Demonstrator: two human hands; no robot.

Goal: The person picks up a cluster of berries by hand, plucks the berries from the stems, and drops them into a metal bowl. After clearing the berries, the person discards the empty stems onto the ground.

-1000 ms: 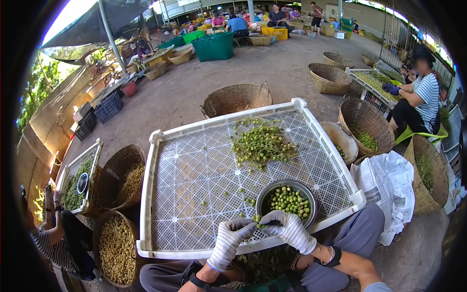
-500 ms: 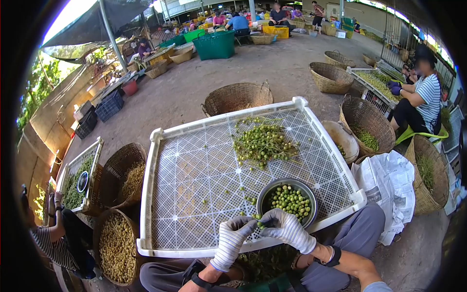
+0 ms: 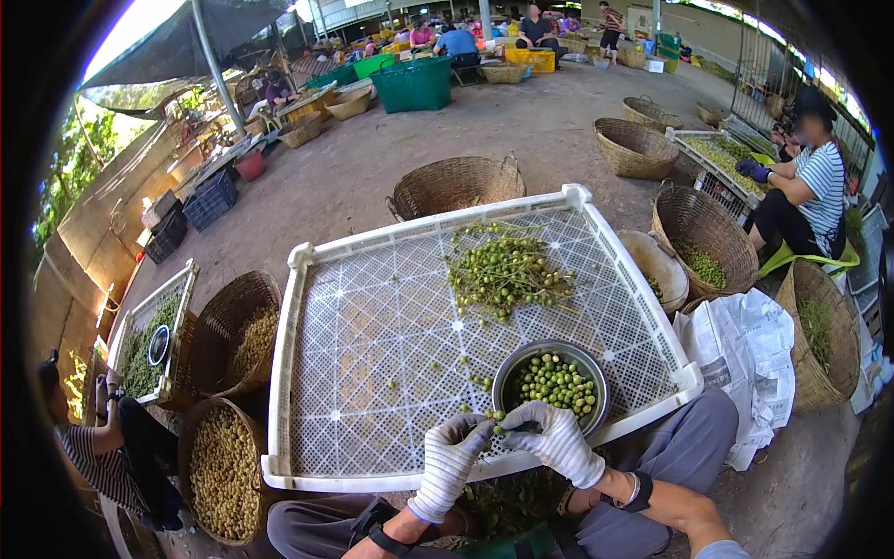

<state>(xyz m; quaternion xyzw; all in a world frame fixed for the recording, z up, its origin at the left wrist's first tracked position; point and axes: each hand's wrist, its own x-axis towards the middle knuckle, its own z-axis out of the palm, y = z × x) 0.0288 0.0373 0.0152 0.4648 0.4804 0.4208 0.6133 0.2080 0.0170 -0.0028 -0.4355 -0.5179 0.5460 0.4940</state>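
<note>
Both my hands wear striped white gloves with grey fingers and meet at the near edge of the white mesh tray (image 3: pixel 372 279). My left hand (image 3: pixel 453 460) is closed in a pinch on small green fruits (image 3: pixel 496 419). My right hand (image 3: pixel 553 440) pinches at the same fruits from the other side, its fingers closed. Just behind my right hand stands a metal bowl (image 3: pixel 603 396), partly filled with round green fruits (image 3: pixel 559 380). Farther back on the tray lies a heap of stemmed green fruits (image 3: pixel 507 275). A few loose fruits lie left of the bowl.
Woven baskets (image 3: pixel 219 326) flank the tray, one holding pale yellow fruits (image 3: pixel 223 470). Crumpled newspaper (image 3: pixel 740 349) lies at the right. Co-workers sit at trays on the left (image 3: pixel 102 438) and right (image 3: pixel 815 186). Behind my tray is another basket (image 3: pixel 456 182).
My hands stay together near the bowl with only slight finger movement. The co-worker's gloved hands at the right have shifted a little. The heap and bowl look the same.
</note>
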